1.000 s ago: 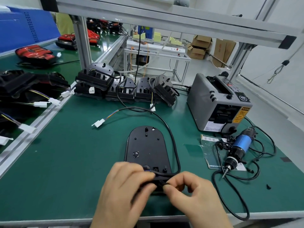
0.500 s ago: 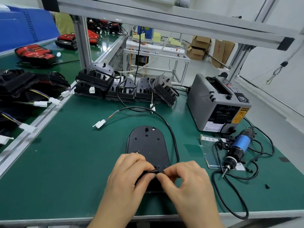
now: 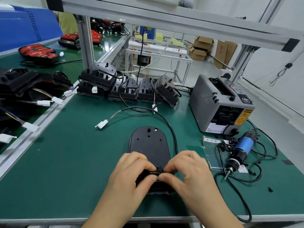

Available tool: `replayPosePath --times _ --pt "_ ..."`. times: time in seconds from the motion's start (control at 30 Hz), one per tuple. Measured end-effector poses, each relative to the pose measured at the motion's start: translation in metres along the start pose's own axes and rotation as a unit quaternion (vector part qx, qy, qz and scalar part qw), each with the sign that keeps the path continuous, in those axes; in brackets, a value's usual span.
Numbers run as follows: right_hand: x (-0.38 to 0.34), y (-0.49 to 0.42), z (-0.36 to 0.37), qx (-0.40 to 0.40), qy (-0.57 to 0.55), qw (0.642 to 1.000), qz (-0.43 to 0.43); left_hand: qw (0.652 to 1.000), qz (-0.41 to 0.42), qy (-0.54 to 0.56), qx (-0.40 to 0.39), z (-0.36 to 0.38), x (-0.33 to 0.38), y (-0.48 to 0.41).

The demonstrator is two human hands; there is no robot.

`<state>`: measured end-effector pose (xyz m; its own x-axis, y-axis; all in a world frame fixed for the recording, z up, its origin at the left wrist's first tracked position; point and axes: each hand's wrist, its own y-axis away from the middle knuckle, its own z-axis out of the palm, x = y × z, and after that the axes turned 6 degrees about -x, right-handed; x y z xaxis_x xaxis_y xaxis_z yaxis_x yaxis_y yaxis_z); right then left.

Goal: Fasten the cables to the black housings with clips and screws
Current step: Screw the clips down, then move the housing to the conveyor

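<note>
Housing [image 3: 148, 143], black and oval, lies flat on the green bench [image 3: 65, 170], and its near end is hidden under the fingers [image 3: 141, 162] of both hands. Far left of the fingers, past an aluminium rail [image 3: 41, 117], dark parts [image 3: 24, 83] with white plugs [image 3: 43, 102] sit on a neighbouring surface. Beyond the fingers and somewhat left lies a single white connector [image 3: 102, 124]. From it the cable [image 3: 171, 129] runs on, arcs behind the housing and comes down along its right edge to the fingers. Well beyond the fingers a row of other housings [image 3: 125, 91] stands packed together with their own cables trailing. The left hand [image 3: 130, 176] has its fingers curled, and its thumb and forefinger pinch the cable just above the housing's near end. The right hand [image 3: 189, 173] meets it thumb tip to thumb tip and pinches the same cable in the same way. Between the two pinches a small black lump [image 3: 158, 170] sits on the cable; I cannot tell whether it is a clip. Just right of the fingers lies a printed card [image 3: 212, 155]. Beside the card lies a blue electric screwdriver [image 3: 239, 150], bit toward the near edge, with its cord [image 3: 243, 209] looping round. Beyond the fingers and to their right stands a grey tape machine [image 3: 218, 102]. Far right of the fingers lies a tiny black piece [image 3: 270, 189], too small to make out.
</note>
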<state>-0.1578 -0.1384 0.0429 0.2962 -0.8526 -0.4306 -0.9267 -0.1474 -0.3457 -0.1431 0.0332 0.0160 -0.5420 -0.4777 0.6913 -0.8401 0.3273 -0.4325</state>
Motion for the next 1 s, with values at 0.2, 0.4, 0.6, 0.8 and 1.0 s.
replayPosePath --times 0.2,0.4,0.6,0.8,1.0 --pt "0.005 0.000 -0.002 -0.018 -0.020 0.999 -0.021 0.991 0.100 -0.094 -0.007 -0.007 0.000 -0.004" --pt "0.007 -0.001 -0.002 -0.017 -0.027 0.999 -0.028 0.973 0.175 -0.141 0.055 0.005 -0.008 -0.005" --pt "0.009 -0.003 -0.002 -0.040 -0.031 0.998 -0.029 0.962 0.205 -0.164 0.079 0.008 -0.011 -0.007" --pt "0.020 -0.006 -0.014 -0.082 -0.082 0.993 0.001 0.958 0.204 -0.177 0.096 0.012 -0.011 -0.005" --pt "0.072 -0.031 -0.050 -0.087 0.049 0.989 0.110 0.962 0.193 -0.164 0.104 0.015 -0.012 -0.003"
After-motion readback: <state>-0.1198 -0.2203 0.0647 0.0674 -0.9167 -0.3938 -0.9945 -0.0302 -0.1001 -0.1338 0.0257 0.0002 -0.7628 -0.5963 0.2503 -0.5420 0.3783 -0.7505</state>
